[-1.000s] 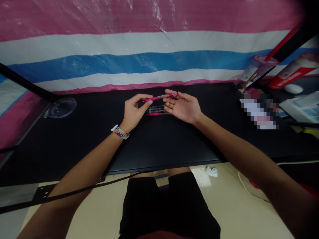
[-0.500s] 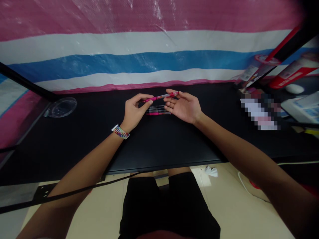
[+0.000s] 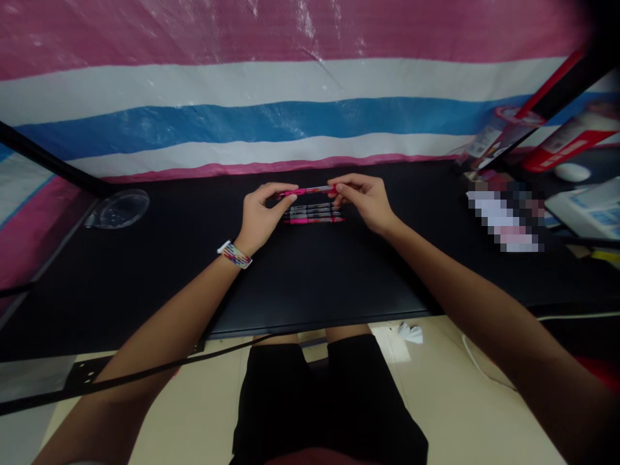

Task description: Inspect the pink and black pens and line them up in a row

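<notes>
Between my two hands a pink-and-red pen (image 3: 314, 190) is held level, just beyond a row of other pens. My left hand (image 3: 261, 216) pinches its left end between thumb and fingers. At its right end, the thumb and forefinger of my right hand (image 3: 365, 200) are closed on the pen. Lying side by side on the black desk (image 3: 310, 278) are several dark grey-black pens (image 3: 312, 210), and nearest to me a pink pen (image 3: 312, 221). My fingertips hide some of the pens' ends.
A clear round plastic lid (image 3: 119, 208) lies at the desk's left. On the right stand a clear plastic cup (image 3: 501, 135), a red-and-white container (image 3: 571, 139) and a white rounded object (image 3: 572, 172). A striped sheet (image 3: 290, 84) hangs behind the desk. A black cord (image 3: 213, 354) crosses in front.
My right hand, whose fingers were spread, has turned and closed on the pen's right end. The pen has become more level. My left hand keeps its grip in about the same place.
</notes>
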A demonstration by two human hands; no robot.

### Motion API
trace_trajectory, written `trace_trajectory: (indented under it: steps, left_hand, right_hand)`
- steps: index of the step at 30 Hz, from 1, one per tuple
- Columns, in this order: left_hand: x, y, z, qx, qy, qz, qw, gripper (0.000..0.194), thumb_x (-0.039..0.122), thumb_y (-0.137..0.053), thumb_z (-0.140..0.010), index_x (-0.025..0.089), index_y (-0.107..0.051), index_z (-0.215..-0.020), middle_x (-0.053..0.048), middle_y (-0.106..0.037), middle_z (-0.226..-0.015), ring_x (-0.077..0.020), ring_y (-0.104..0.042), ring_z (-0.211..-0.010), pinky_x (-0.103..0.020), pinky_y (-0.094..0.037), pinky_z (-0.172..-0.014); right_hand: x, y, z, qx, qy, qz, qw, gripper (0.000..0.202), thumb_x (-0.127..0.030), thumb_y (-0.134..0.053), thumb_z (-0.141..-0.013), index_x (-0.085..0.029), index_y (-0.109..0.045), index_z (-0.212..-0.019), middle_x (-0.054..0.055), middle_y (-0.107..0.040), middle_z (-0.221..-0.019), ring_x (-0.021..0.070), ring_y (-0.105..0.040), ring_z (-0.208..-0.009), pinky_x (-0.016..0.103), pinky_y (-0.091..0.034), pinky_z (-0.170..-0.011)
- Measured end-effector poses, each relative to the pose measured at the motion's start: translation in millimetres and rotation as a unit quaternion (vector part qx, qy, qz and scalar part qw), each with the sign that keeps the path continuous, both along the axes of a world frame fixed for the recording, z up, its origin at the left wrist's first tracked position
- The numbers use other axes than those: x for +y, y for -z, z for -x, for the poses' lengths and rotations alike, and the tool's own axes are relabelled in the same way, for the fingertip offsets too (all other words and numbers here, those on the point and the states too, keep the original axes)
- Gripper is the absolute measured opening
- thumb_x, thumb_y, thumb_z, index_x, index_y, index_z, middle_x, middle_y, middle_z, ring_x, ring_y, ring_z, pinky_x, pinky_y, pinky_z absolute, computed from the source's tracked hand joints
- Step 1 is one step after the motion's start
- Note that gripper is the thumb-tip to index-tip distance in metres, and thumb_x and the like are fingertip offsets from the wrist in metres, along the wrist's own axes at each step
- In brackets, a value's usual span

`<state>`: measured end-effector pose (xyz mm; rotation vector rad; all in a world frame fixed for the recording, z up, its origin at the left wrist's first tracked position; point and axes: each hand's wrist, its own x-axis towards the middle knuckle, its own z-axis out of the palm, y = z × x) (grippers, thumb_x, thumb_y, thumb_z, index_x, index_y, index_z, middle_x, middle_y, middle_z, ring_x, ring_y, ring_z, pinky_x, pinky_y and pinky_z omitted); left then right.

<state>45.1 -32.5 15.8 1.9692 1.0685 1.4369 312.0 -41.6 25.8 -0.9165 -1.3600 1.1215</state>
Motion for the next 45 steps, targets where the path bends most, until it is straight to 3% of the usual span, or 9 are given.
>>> trace_trajectory:
  steps: [4,7,13,20,27,33,37,45]
  left_hand:
    - [4.7,2.7,1.5,0.008,-0.005,0.015,1.0,0.016,0.04,-0.083,-0.1,0.029,-0.089,-0.11,-0.005,-0.089,-0.111,-0.0229,-0.081,-0.098,-0.04,-0.064,-0.096]
    - [10.8,8.8,5.1,0.037,-0.026,0.018,0.999,0.015,0.039,-0.082,-0.099,0.028,-0.09,-0.107,-0.006,-0.09,-0.108,-0.0249,-0.08,-0.098,-0.043,-0.063,-0.097]
    - [21.0,22.5,11.9,0.098,-0.032,0.011,0.995,0.012,0.028,-0.082,-0.094,0.032,-0.09,-0.102,-0.003,-0.09,-0.102,-0.0261,-0.079,-0.094,-0.048,-0.062,-0.099]
    - [21.1,23.3,12.0,0.139,-0.027,0.006,0.99,0.015,0.024,-0.081,-0.095,0.035,-0.09,-0.101,-0.002,-0.089,-0.1,-0.0273,-0.077,-0.094,-0.051,-0.057,-0.102]
    - [22.9,24.6,14.0,0.139,-0.042,0.004,0.989,0.015,0.026,-0.079,-0.097,0.033,-0.09,-0.105,-0.004,-0.087,-0.104,-0.0281,-0.076,-0.098,-0.053,-0.056,-0.107]
    - [18.0,28.0,3.5,-0.017,0.0,0.089,0.996,0.028,0.043,-0.072,-0.105,0.028,-0.083,-0.126,-0.009,-0.081,-0.135,-0.0285,-0.075,-0.129,-0.05,-0.055,-0.119]
    - [8.8,32.6,-13.8,-0.096,0.025,0.121,0.988,0.034,0.057,-0.068,-0.109,0.033,-0.078,-0.131,-0.005,-0.074,-0.147,-0.0293,-0.065,-0.146,-0.048,-0.046,-0.131]
    - [-5.1,27.3,-23.5,-0.135,0.059,0.165,0.975,0.037,0.064,-0.067,-0.107,0.032,-0.077,-0.122,-0.005,-0.073,-0.137,-0.0299,-0.064,-0.14,-0.046,-0.047,-0.127]
  right_hand:
    - [4.7,5.6,-4.6,-0.091,0.048,-0.077,0.992,0.015,-0.037,-0.081,-0.095,-0.028,-0.088,-0.104,0.006,-0.086,-0.106,0.0278,-0.079,-0.099,0.052,-0.064,-0.104]
    - [8.0,10.9,-7.3,-0.188,0.051,-0.112,0.974,0.017,-0.029,-0.075,-0.095,-0.03,-0.089,-0.105,0.005,-0.087,-0.114,0.0317,-0.078,-0.11,0.056,-0.058,-0.113]
    - [16.9,24.4,-10.2,-0.269,0.029,-0.128,0.954,0.024,-0.021,-0.07,-0.093,-0.031,-0.089,-0.103,0.004,-0.086,-0.113,0.0336,-0.075,-0.113,0.059,-0.051,-0.118]
    - [19.0,27.5,-9.9,-0.31,0.024,-0.142,0.94,0.033,-0.019,-0.061,-0.091,-0.03,-0.09,-0.102,0.006,-0.087,-0.112,0.0356,-0.073,-0.113,0.062,-0.051,-0.116]
    - [15.9,25.6,-8.7,-0.286,0.034,-0.137,0.948,0.032,-0.019,-0.061,-0.092,-0.028,-0.09,-0.102,0.01,-0.085,-0.113,0.0371,-0.072,-0.112,0.063,-0.05,-0.117]
    - [14.7,33.1,3.1,-0.147,0.139,-0.084,0.976,0.032,-0.025,-0.062,-0.095,-0.029,-0.086,-0.116,0.008,-0.083,-0.134,0.0347,-0.071,-0.134,0.059,-0.046,-0.128]
    - [13.2,39.6,15.1,-0.082,0.146,-0.03,0.986,0.035,-0.029,-0.062,-0.093,-0.027,-0.084,-0.121,0.006,-0.084,-0.135,0.0336,-0.07,-0.137,0.057,-0.046,-0.131]
    - [10.5,42.3,20.7,-0.012,0.121,0.002,0.993,0.039,-0.02,-0.059,-0.086,-0.027,-0.086,-0.114,0.003,-0.083,-0.139,0.0301,-0.069,-0.145,0.055,-0.043,-0.136]
